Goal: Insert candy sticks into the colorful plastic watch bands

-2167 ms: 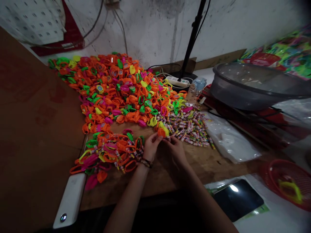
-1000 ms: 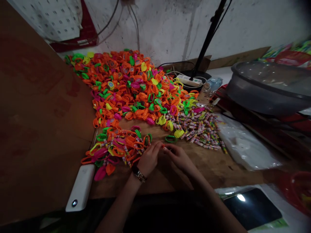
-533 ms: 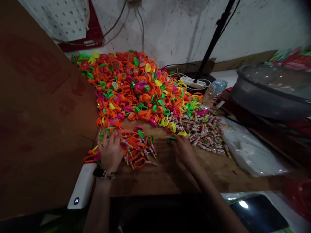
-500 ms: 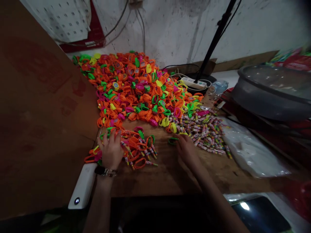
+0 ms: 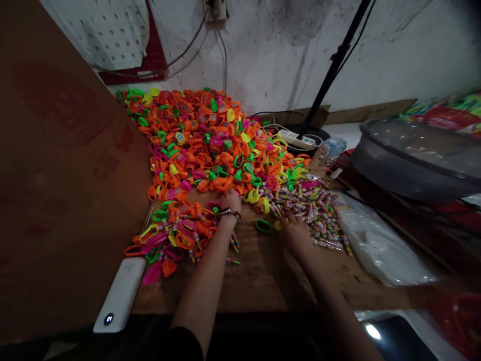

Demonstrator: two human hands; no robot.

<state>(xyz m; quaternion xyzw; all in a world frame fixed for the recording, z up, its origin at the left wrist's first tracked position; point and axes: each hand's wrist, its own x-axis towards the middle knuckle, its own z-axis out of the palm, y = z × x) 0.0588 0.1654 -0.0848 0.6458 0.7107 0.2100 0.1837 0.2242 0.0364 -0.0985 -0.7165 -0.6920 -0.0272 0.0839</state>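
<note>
My left hand (image 5: 230, 201) reaches to the front edge of a big heap of plastic toy watches (image 5: 203, 145), mostly orange with green, pink and yellow ones. Its fingertips are partly hidden among the watches, so a grip cannot be made out. My right hand (image 5: 296, 234) rests at the near edge of a pile of candy sticks in printed wrappers (image 5: 319, 208), fingers apart. By its fingertips lies a small yellow piece (image 5: 278, 225), and left of that a green watch band (image 5: 263, 226). Under my left forearm is a smaller mixed heap of watches and candy sticks (image 5: 184, 238).
A cardboard box (image 5: 75, 175) walls off the left, with a white power bank (image 5: 119, 296) beside it. To the right lie clear plastic bags (image 5: 383, 240) and a large grey basin (image 5: 413, 160). A black stand (image 5: 330, 70) and a power strip (image 5: 296, 139) are behind.
My left hand has left the small heap and moved right to the big heap's edge. My right hand has shifted slightly right and down, away from the green band. Watches in the small heap have shifted.
</note>
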